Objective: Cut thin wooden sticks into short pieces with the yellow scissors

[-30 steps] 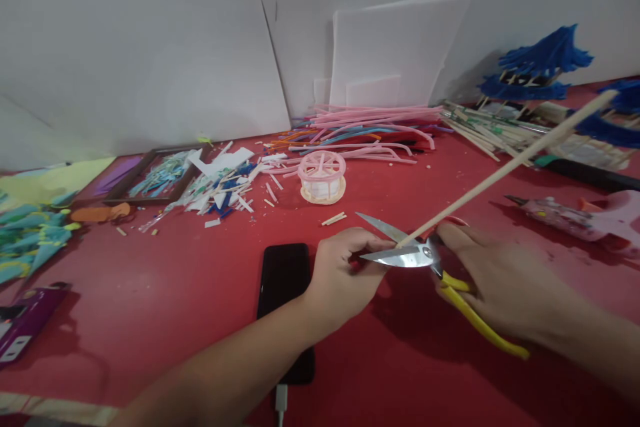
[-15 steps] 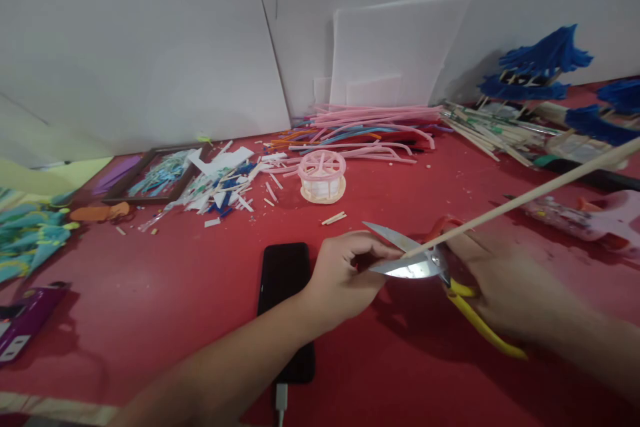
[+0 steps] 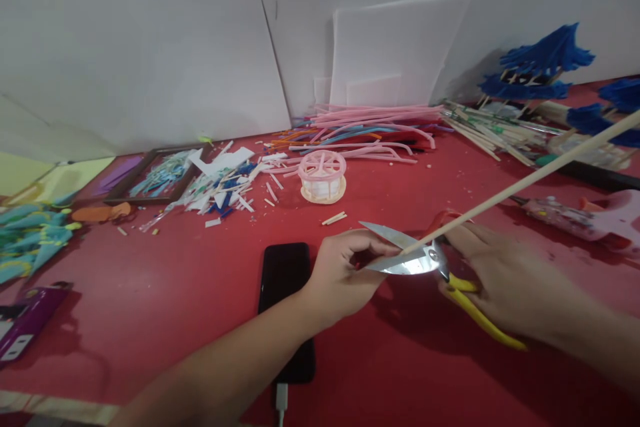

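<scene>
My right hand (image 3: 500,273) is closed around the yellow handles of a pair of scissors (image 3: 407,263), whose blades stand apart and point left. A long wooden stick (image 3: 510,195) slants down from the right edge and its lower end lies between the blades. My left hand (image 3: 345,273) pinches at that lower end, close to the blade tips; the fingertips are partly hidden. Beyond the hands is a small round pink and white piece (image 3: 323,177) on a pale base. Two or so short cut sticks (image 3: 334,219) lie in front of it.
A black phone (image 3: 285,280) with a cable lies under my left forearm. Pink craft stems (image 3: 370,117) are piled at the wall. Scraps (image 3: 225,180) and a brown frame (image 3: 145,199) lie left. A pink glue gun (image 3: 595,213) and blue-roofed models (image 3: 545,53) stand right.
The stick has tilted slightly lower at its far right end. The scissors have shifted a touch to the left and up. Both hands keep nearly the same place.
</scene>
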Available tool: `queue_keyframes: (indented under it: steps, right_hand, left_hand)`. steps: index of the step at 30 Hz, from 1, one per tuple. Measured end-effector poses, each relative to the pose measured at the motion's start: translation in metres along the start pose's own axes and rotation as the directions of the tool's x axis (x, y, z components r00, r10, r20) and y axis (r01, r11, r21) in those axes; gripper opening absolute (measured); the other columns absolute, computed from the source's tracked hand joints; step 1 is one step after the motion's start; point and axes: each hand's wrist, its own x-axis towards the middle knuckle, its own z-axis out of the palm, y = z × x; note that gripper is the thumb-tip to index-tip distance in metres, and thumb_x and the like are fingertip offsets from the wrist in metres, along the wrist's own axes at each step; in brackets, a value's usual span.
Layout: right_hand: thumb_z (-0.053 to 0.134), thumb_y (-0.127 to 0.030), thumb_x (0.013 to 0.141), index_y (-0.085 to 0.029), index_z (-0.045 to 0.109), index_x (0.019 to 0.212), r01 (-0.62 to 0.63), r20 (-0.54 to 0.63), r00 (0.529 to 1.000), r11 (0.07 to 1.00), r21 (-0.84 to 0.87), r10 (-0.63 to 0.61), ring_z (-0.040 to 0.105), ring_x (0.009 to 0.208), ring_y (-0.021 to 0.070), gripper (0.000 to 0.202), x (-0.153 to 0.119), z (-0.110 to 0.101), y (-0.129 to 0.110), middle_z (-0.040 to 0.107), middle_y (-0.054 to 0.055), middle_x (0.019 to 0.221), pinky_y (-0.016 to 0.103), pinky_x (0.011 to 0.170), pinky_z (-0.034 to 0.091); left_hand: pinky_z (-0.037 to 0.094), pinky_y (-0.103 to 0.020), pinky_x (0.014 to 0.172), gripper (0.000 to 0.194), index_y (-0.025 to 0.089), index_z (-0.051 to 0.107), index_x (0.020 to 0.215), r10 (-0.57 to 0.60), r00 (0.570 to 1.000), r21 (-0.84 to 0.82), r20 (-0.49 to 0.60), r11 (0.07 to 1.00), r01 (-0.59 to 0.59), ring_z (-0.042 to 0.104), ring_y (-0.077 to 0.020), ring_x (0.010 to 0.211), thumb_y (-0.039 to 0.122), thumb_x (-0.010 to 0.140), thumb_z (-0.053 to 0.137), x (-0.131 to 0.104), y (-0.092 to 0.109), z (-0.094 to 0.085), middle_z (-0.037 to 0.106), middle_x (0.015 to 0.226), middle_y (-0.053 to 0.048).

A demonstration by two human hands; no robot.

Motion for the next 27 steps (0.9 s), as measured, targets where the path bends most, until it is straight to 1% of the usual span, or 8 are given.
queue_keyframes:
  steps: [3,7,10,15,18,21,24,27]
  right_hand:
    - [0.047,-0.034,0.073,-0.025,0.048,0.085,0.059,-0.075,0.995,0.998,-0.001,-0.059,0.067,0.076,0.0295,0.015,-0.0013,-0.0006,-0.0009,0.070,0.013,0.083,0.039,0.066,0.051]
    - [0.045,-0.032,0.074,-0.026,0.044,0.083,0.084,-0.102,0.991,0.996,-0.006,-0.085,0.064,0.070,0.0269,0.010,-0.0039,0.0033,-0.0001,0.066,0.010,0.076,0.037,0.062,0.048]
    - [0.046,-0.030,0.073,-0.026,0.044,0.082,0.071,-0.094,0.993,0.997,-0.005,-0.071,0.063,0.070,0.0260,0.010,-0.0048,0.0059,0.0019,0.065,0.009,0.076,0.036,0.062,0.047]
    - [0.049,-0.031,0.071,-0.026,0.047,0.083,0.029,-0.017,0.999,1.000,0.012,-0.029,0.065,0.074,0.0270,0.013,-0.0033,0.0024,0.0008,0.067,0.010,0.080,0.037,0.066,0.049]
    - [0.050,-0.029,0.071,-0.026,0.048,0.080,-0.006,0.001,1.000,1.000,-0.009,0.006,0.064,0.070,0.0264,0.011,-0.0025,0.0005,-0.0018,0.066,0.009,0.077,0.036,0.062,0.048]
    - [0.047,-0.026,0.073,-0.027,0.047,0.077,0.000,-0.004,1.000,1.000,-0.018,0.000,0.061,0.061,0.0244,0.004,-0.0021,0.0003,-0.0029,0.062,0.006,0.069,0.033,0.055,0.044]
    - [0.046,-0.029,0.077,-0.027,0.047,0.079,0.055,-0.061,0.997,0.998,-0.012,-0.055,0.061,0.061,0.0243,0.003,-0.0023,0.0017,-0.0016,0.062,0.006,0.069,0.034,0.055,0.045]
    - [0.048,-0.042,0.084,-0.024,0.050,0.088,0.116,-0.173,0.978,0.993,-0.023,-0.119,0.065,0.068,0.0264,0.018,-0.0027,0.0052,0.0024,0.066,0.007,0.078,0.036,0.060,0.048]
  left_hand:
    - [0.056,-0.026,0.064,0.007,0.017,0.078,0.071,-0.013,1.000,-0.028,0.018,1.000,0.014,0.072,-0.0183,0.069,0.023,0.072,0.081,0.0000,-0.0018,0.0002,0.078,0.077,-0.008]
    - [0.056,-0.026,0.065,0.010,0.017,0.078,0.072,-0.007,1.000,0.015,0.026,1.000,0.006,0.072,-0.0191,0.070,0.025,0.074,0.083,-0.0010,-0.0029,-0.0006,0.078,0.078,-0.009]
    - [0.054,-0.025,0.064,0.005,0.017,0.078,0.072,0.017,0.999,0.066,0.028,0.998,-0.019,0.072,-0.0182,0.071,0.020,0.075,0.080,-0.0014,-0.0031,-0.0016,0.077,0.077,-0.008]
    - [0.054,-0.024,0.064,0.005,0.018,0.078,0.075,0.090,0.994,0.112,0.056,0.989,-0.096,0.072,-0.0181,0.072,0.019,0.078,0.075,-0.0006,-0.0033,-0.0036,0.078,0.079,-0.008]
    - [0.055,-0.025,0.065,0.007,0.018,0.077,0.074,0.100,0.993,0.138,0.063,0.985,-0.108,0.072,-0.0185,0.072,0.021,0.078,0.073,0.0001,-0.0032,-0.0039,0.078,0.079,-0.008]
    - [0.055,-0.026,0.065,0.008,0.018,0.075,0.071,0.110,0.992,0.140,0.067,0.983,-0.118,0.072,-0.0184,0.071,0.021,0.077,0.070,0.0003,-0.0041,-0.0027,0.078,0.077,-0.007]
    - [0.054,-0.025,0.063,0.005,0.017,0.072,0.071,0.094,0.994,0.129,0.050,0.987,-0.100,0.069,-0.0164,0.068,0.018,0.076,0.069,0.0005,-0.0059,-0.0011,0.076,0.075,-0.006]
    - [0.051,-0.023,0.059,0.009,0.017,0.067,0.072,0.056,0.998,0.056,0.024,0.997,-0.057,0.065,-0.0129,0.062,0.023,0.077,0.070,0.0033,-0.0076,-0.0014,0.071,0.070,-0.003]
